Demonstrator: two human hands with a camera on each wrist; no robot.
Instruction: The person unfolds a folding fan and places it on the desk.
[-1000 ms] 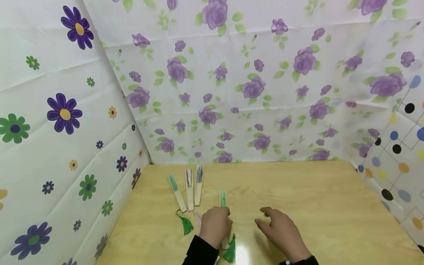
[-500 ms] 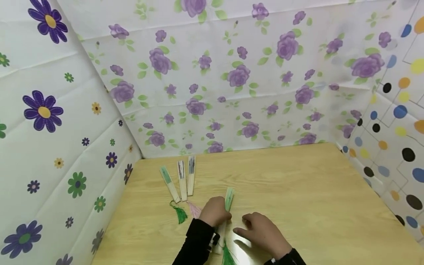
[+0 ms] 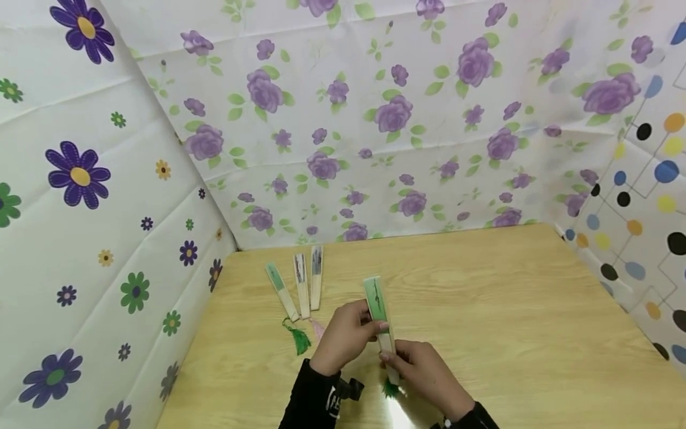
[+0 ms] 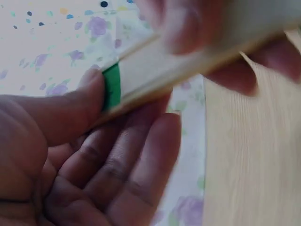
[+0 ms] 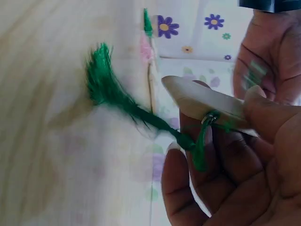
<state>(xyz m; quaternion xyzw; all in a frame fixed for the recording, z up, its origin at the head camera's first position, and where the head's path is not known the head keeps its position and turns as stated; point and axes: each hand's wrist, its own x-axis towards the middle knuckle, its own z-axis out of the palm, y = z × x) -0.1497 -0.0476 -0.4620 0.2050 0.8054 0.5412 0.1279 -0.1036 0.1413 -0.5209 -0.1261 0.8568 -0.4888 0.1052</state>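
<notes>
A folded green hand fan (image 3: 376, 301) with pale ribs is held up over the table in both hands. My left hand (image 3: 345, 333) pinches it around its green middle, thumb on the front. Lower down, my right hand (image 3: 426, 372) grips the pale rib end between thumb and fingers. From that end hangs a green tassel (image 5: 117, 99), tied on through a small ring, as the right wrist view shows. In the left wrist view the fan's pale outer rib (image 4: 150, 66) runs between the two hands, with the left thumb pressed at the green edge.
Three more folded fans lie at the back left: a green one (image 3: 281, 291), one with a dark print (image 3: 301, 286) and a blue-grey one (image 3: 317, 277). A green tassel (image 3: 300, 339) and a pink tassel (image 3: 318, 329) lie before them. Flowered cloth (image 3: 321, 131) walls the wooden table (image 3: 482, 286).
The fan has been lifted off the table and tilted up toward the head camera. My right hand has moved left and taken hold of its lower end. The other fans stay put.
</notes>
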